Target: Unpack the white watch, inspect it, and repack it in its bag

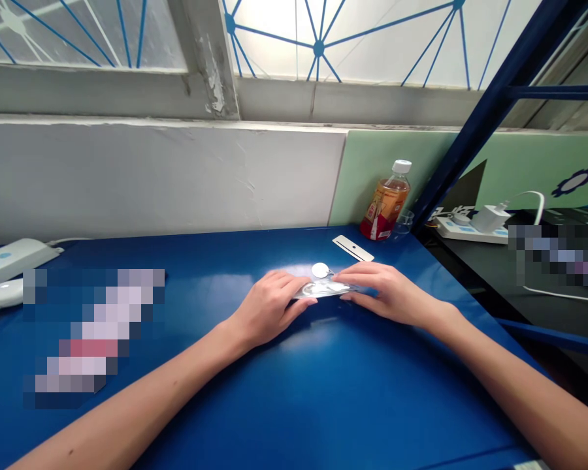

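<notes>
Plastic (325, 288), clear and shiny, spans my left hand (269, 307) and right hand (396, 294), each pinching an end over the counter (362, 385); white disc (319, 269) just behind. Sealed or opened, how far along, I can't tell.

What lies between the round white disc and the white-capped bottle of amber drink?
A flat white strip with a dark dot lies between the disc and the bottle, seen in the head view.

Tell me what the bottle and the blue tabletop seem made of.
The bottle looks like clear, glossy plastic: its shoulder is transparent, though glass isn't ruled out. The tabletop looks smooth and shiny, with blurred pale reflections, suggesting painted metal or laminate.
</notes>
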Demonstrator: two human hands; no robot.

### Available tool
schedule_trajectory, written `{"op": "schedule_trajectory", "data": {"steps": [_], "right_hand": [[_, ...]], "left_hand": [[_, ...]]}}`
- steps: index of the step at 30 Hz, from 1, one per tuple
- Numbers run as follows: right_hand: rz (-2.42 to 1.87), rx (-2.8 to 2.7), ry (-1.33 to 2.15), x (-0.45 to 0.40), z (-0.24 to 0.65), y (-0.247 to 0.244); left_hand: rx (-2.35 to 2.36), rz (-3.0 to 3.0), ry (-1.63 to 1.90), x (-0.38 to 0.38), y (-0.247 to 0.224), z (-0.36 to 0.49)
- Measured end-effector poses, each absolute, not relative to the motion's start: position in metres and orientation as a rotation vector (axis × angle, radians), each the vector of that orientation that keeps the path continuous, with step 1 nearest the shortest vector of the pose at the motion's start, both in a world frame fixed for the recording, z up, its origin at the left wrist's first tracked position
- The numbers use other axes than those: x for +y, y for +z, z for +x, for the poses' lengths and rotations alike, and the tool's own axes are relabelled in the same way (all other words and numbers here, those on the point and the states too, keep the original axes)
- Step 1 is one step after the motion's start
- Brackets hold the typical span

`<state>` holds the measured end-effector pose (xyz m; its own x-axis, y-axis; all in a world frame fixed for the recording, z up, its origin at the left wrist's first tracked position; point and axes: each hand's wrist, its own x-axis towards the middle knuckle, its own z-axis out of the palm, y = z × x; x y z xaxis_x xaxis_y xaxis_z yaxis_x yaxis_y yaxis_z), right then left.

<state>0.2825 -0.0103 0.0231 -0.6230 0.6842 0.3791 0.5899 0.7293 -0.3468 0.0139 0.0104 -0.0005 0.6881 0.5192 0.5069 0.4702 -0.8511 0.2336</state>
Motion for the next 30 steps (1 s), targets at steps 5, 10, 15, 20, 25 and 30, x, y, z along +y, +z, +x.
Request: {"op": "schedule_trajectory", "data": {"steps": [5,10,15,20,25,30], "right_hand": [[-0.976,-2.254,0.503,-0.014,0.278,0.023],[-1.174,-2.05,0.704,-0.014,0.275,0.022],[-1.28,-2.124,0.637,-0.009,0.274,0.015],[-1.278,-2.292,0.353,-0.007,0.275,0.006],[-1.24,-2.441,0.343,-0.012,0.273,0.007],[-1.247,-2.526,0.368,-0.017,0.268,0.011]], "left_hand": [[0.788,2.66,1.212,0.008,-0.003,0.015],[0.788,2.661,1.242,0.008,-0.006,0.017],[0.933,2.686,0.938,0.009,-0.003,0.019],[0.909,2.694,0.726,0.011,0.002,0.02],[0.886,2.706,0.68,0.012,-0.001,0.019],[0.896,2.694,0.62,0.014,-0.003,0.018]]}}
